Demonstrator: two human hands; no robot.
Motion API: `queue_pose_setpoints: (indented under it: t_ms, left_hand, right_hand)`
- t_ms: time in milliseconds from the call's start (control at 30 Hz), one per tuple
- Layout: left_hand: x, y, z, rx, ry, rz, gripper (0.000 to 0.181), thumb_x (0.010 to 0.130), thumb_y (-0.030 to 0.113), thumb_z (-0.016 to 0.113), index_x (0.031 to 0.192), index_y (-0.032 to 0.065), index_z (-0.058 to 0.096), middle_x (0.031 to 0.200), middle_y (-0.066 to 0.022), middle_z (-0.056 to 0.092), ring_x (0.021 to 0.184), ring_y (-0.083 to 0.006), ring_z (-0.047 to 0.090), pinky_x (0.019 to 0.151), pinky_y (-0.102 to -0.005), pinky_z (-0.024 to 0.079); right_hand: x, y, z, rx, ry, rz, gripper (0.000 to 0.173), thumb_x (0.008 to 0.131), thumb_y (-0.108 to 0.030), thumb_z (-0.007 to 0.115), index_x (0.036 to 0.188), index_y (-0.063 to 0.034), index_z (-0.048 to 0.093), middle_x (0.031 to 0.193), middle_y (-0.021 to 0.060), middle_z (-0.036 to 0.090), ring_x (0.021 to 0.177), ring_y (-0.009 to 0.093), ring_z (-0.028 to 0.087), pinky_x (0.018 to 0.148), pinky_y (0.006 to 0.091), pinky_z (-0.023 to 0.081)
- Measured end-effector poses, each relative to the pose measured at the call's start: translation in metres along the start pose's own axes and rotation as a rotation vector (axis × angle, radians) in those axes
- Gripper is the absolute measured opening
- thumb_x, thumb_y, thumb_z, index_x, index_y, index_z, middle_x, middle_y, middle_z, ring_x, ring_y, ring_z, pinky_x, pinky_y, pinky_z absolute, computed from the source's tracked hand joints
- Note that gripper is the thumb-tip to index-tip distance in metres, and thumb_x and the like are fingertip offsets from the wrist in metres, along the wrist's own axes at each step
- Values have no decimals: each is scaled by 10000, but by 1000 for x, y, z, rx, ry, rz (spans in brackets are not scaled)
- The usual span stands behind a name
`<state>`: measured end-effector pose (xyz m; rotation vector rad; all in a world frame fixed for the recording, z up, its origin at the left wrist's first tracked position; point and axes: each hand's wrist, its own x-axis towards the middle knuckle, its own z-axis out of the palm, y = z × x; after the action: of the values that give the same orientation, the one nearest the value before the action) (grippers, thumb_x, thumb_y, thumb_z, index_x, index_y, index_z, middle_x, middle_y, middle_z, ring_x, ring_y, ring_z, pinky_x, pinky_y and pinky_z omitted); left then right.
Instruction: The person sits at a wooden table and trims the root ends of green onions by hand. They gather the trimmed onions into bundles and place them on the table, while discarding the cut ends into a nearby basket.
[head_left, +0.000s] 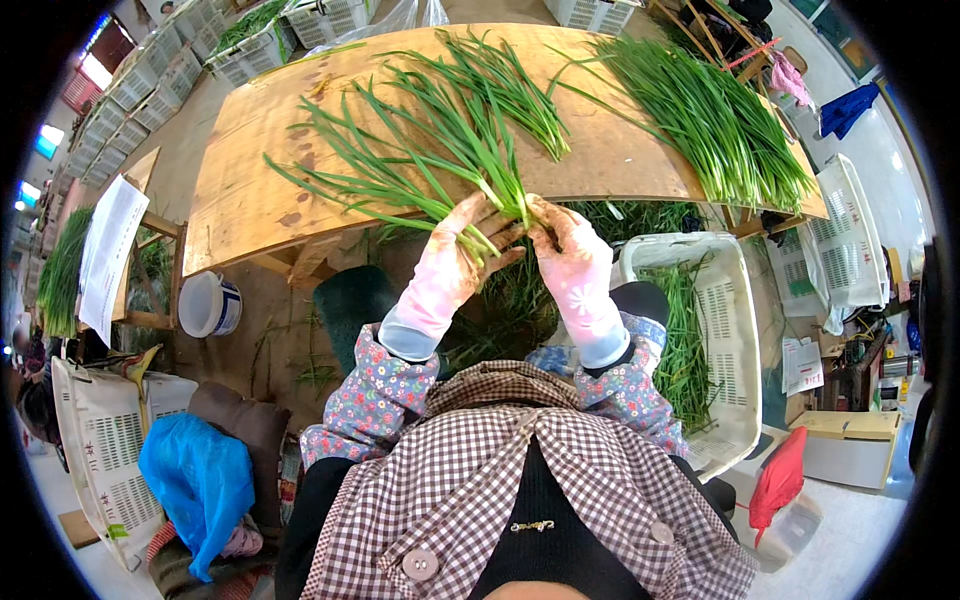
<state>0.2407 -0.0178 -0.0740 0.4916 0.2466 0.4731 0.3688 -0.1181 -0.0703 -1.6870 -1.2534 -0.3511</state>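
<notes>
My left hand (461, 244), in a soiled pink glove, holds several stalks of garlic chives (367, 180) by their pale ends, their green leaves fanned over the wooden table (255, 150). Close beside it, my right hand (562, 236), gloved alike, pinches the base of another few stalks (491, 161) at the table's near edge. Just beyond lies a small loose bunch (517, 94) of the same greens. A large pile of chives (697, 120) rests at the table's right end, pale ends towards me.
At my right stands a white plastic crate (731, 337) with loose greens inside. A white bucket (206, 304) is on the floor at the left. Plant scraps lie beneath the table. Another crate (112, 450) and a blue plastic bag (199, 480) are at my lower left.
</notes>
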Motion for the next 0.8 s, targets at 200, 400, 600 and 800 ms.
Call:
queue_pose_setpoints:
  t_ms: [200,400,600,800]
  left_hand:
    - [19,1,-22,224,263,163,366,929,267,503,1149,-24,537,1127,-186,600,1025,-302,593,904,-456,475]
    - [-2,-5,-22,281,108,-3,341,917,215,468,1117,-54,534,1099,-206,599,1005,-343,592,940,-479,447]
    - [19,3,-23,-177,-10,-86,278,919,231,531,1067,-4,548,1020,-158,632,878,-281,626,807,-414,504]
    - [21,5,-27,-49,57,-95,282,897,168,531,1070,-54,542,1062,-212,616,963,-336,614,868,-451,488]
  right_hand:
    - [-4,-5,2,-48,-47,-67,243,761,-129,689,1003,-131,668,909,33,671,730,220,659,622,302,536]
    - [1,2,2,-5,-14,20,236,773,-111,668,1009,-133,660,909,65,668,743,250,657,632,321,535]
    - [-8,-10,1,191,-248,191,291,780,-97,648,1069,-129,655,959,96,670,834,268,657,714,325,528]
    - [6,2,-24,74,-137,163,273,784,-135,682,1057,-127,668,897,81,682,765,247,662,658,318,529]
